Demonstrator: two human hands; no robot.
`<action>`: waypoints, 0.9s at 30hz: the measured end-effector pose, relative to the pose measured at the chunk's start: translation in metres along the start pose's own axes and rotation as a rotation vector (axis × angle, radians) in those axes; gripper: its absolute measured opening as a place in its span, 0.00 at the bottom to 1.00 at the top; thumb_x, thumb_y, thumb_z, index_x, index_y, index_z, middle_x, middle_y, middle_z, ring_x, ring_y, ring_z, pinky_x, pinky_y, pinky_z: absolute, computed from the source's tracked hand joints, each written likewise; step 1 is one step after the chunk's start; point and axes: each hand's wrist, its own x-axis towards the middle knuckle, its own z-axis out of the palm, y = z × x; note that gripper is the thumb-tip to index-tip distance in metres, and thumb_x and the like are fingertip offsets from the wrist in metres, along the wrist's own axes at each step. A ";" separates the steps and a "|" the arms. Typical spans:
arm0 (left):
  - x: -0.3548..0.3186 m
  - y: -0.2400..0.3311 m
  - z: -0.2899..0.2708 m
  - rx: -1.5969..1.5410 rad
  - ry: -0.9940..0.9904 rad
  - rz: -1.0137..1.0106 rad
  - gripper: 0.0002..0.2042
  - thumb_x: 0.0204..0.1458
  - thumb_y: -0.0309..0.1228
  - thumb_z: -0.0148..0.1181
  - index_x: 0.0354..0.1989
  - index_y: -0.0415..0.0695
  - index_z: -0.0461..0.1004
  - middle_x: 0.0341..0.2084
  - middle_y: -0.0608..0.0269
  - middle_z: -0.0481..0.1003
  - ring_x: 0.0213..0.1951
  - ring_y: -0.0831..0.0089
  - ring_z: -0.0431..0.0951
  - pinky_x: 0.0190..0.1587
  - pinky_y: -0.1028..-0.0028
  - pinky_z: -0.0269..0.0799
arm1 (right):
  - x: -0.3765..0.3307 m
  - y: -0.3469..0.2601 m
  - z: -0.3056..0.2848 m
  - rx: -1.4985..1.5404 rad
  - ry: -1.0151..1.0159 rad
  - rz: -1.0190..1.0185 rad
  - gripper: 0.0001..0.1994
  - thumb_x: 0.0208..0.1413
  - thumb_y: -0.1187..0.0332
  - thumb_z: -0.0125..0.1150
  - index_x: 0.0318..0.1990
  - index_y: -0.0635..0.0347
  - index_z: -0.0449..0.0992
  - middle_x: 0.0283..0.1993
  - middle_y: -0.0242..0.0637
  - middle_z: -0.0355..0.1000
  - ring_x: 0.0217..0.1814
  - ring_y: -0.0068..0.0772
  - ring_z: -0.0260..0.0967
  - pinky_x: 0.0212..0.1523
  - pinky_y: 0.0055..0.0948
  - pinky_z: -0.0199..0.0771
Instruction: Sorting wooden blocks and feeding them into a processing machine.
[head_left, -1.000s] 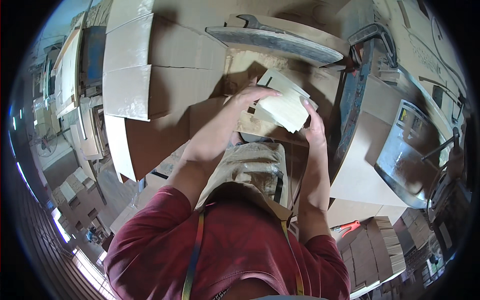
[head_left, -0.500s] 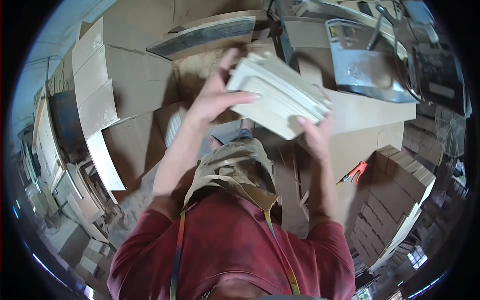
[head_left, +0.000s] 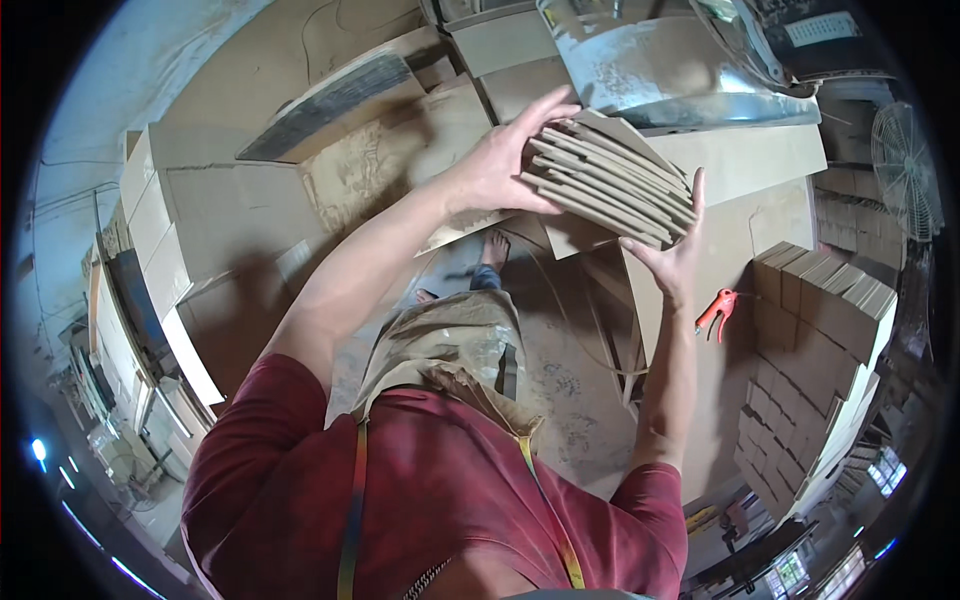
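Note:
Between my two hands is a stack of thin, flat wooden boards (head_left: 610, 180), its uneven edges turned up toward me. My left hand (head_left: 515, 155) grips the stack's left end, fingers over the far side and thumb along the near side. At the opposite end my right hand (head_left: 675, 255) holds it, thumb at the near corner and fingers up along the right side. The stack is raised close to a pale board surface (head_left: 740, 160) and a dusty grey metal machine (head_left: 670, 75).
A red-handled air blow gun (head_left: 717, 312) lies at the right, beside tall piles of stacked boards (head_left: 810, 340). Cardboard-coloured boxes (head_left: 230, 220) stand on the left. A dark-faced panel (head_left: 325, 105) leans at the back left. A wire-caged fan (head_left: 905, 170) is far right.
The stack has moved right and been tilted, so its layered edges now show instead of its broad face. Both hands stay on it, and my body has turned to the right.

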 end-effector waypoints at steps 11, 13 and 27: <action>-0.027 -0.008 0.025 -0.351 0.111 -0.041 0.66 0.46 0.50 0.78 0.88 0.45 0.36 0.86 0.46 0.43 0.85 0.50 0.45 0.84 0.48 0.42 | 0.000 0.002 0.052 -0.163 -0.025 -0.153 0.83 0.27 0.51 0.96 0.86 0.66 0.37 0.87 0.65 0.44 0.85 0.62 0.55 0.82 0.51 0.60; -0.025 -0.009 0.030 -0.451 0.148 -0.061 0.66 0.48 0.54 0.76 0.88 0.44 0.35 0.87 0.46 0.40 0.86 0.50 0.42 0.85 0.46 0.39 | -0.001 0.002 0.054 -0.192 -0.031 -0.156 0.83 0.27 0.51 0.96 0.86 0.66 0.37 0.87 0.66 0.43 0.85 0.62 0.54 0.82 0.51 0.60; -0.027 0.006 0.049 -0.345 0.155 -0.026 0.60 0.55 0.53 0.71 0.87 0.38 0.39 0.85 0.40 0.43 0.84 0.46 0.48 0.84 0.52 0.46 | -0.032 0.011 0.045 -0.343 0.091 -0.259 0.72 0.38 0.44 0.91 0.84 0.70 0.47 0.86 0.70 0.44 0.85 0.70 0.53 0.83 0.57 0.58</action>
